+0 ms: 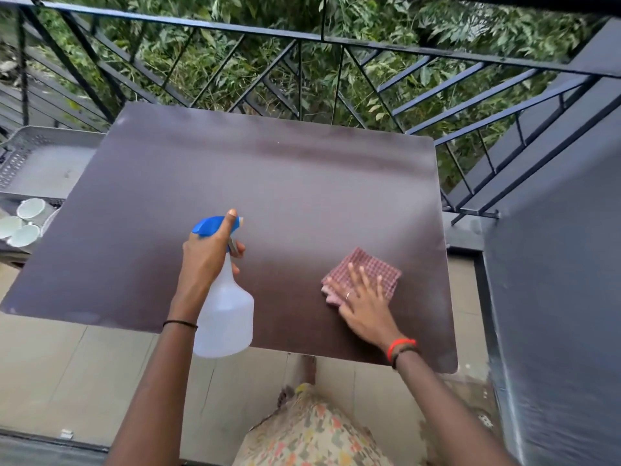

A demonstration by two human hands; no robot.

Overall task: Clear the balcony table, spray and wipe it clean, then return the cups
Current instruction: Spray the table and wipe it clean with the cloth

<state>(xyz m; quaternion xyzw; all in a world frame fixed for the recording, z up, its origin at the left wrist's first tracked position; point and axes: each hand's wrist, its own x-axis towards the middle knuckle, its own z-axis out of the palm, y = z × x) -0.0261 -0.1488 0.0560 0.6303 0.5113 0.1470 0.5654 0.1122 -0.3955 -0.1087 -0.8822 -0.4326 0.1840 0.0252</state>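
Note:
The dark brown balcony table (pixel 268 169) fills the middle of the view and carries only a cloth. My left hand (pixel 208 253) grips the neck of a clear spray bottle (pixel 225 317) with a blue head, held upright over the table's near edge, nozzle pointing away from me. A folded red-checked cloth (pixel 369 267) lies on the table's near right part, with my right hand (pixel 363 301) resting flat on it, fingers spread. Several white cups (pixel 23 220) sit off the table at the far left.
A grey perforated tray (pixel 40 159) stands left of the table, beyond the cups. A black metal railing (pixel 302 38) with greenery behind it runs along the table's far side. A dark wall (pixel 554 297) rises on the right. Tiled floor (pixel 67 364) lies below.

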